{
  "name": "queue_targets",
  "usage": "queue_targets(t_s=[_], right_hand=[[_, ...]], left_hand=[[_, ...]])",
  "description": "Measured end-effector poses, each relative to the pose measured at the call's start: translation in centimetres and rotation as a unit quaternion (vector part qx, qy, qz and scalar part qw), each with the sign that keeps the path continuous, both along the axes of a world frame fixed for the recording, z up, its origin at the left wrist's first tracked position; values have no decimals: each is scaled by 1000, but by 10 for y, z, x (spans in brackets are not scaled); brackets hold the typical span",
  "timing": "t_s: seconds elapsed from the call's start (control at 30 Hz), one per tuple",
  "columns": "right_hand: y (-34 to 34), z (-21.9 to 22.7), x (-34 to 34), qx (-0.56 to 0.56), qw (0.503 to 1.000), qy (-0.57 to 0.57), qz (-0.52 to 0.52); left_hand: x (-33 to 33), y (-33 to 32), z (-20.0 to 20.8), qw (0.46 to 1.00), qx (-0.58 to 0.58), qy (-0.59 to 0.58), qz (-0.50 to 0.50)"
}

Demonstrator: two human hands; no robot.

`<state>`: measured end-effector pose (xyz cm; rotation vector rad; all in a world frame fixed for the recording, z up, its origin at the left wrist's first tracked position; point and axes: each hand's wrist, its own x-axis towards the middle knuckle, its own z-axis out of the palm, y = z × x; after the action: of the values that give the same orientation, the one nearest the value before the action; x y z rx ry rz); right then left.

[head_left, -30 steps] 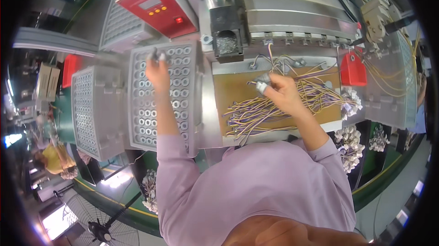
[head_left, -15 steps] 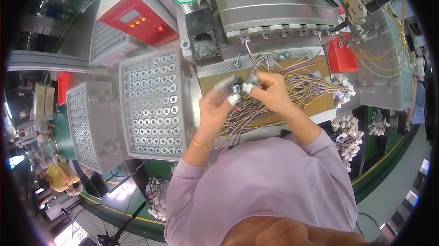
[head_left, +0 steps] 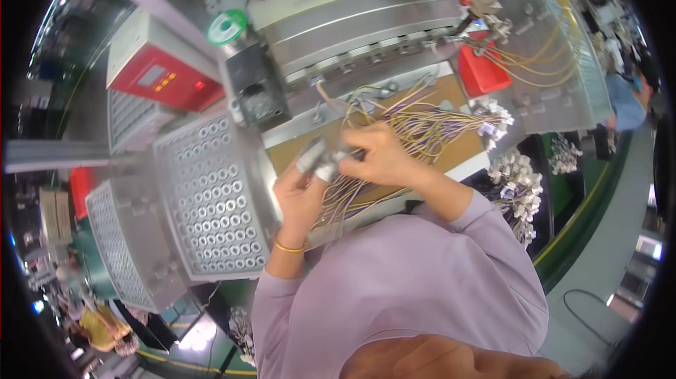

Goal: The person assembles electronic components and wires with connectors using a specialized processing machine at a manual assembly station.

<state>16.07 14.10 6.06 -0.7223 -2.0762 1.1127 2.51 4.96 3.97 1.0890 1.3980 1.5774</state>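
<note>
My left hand (head_left: 298, 193) and my right hand (head_left: 380, 154) meet over a bundle of yellow and purple wires (head_left: 422, 129). Pale coverings wrap several fingertips. Thumb and fingers of each hand are pinched around a small greyish part (head_left: 329, 158), too blurred to identify. The wires lie across a brown board (head_left: 451, 97); white connectors (head_left: 491, 124) gather at their right end. Behind the hands, one wire runs up to the front edge of a long metal fixture (head_left: 366, 34).
A grey tray (head_left: 169, 189) of metal rings stands left, below a red-fronted control box (head_left: 158, 83). A solder spool (head_left: 227, 27) and black holder (head_left: 257, 87) stand behind. A red bin (head_left: 484, 70) sits right; white connector bundles (head_left: 517, 182) hang lower right.
The whole view has tilted and shifted, so the bench appears farther left. Both hands stay together over the wires; the right fingers are more curled, and the part between them is now blurred.
</note>
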Motion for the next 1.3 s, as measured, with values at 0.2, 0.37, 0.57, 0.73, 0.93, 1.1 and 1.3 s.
queue_targets(t_s=[0.2,0.37,0.57,0.73,0.93,1.1,1.3], right_hand=[[-9,-10,0,-155,988,-1,-1],[1,-18,1,-108,993,17,33],[15,-33,12,-270,962,20,16],[37,-17,10,-257,941,125,-183],[50,-19,-8,-325,878,221,-272],[48,-19,-13,-308,885,212,-278],[50,-20,-37,-334,840,327,-274]], left_hand=[[1,5,-3,976,-81,-202,18],[0,10,2,941,-69,-325,-62],[14,18,-7,913,-38,-386,-126],[6,16,-33,958,-89,268,-60],[0,16,-57,946,-83,305,-72],[-21,15,-33,930,-126,332,-94],[-38,8,-34,944,-170,216,-185]])
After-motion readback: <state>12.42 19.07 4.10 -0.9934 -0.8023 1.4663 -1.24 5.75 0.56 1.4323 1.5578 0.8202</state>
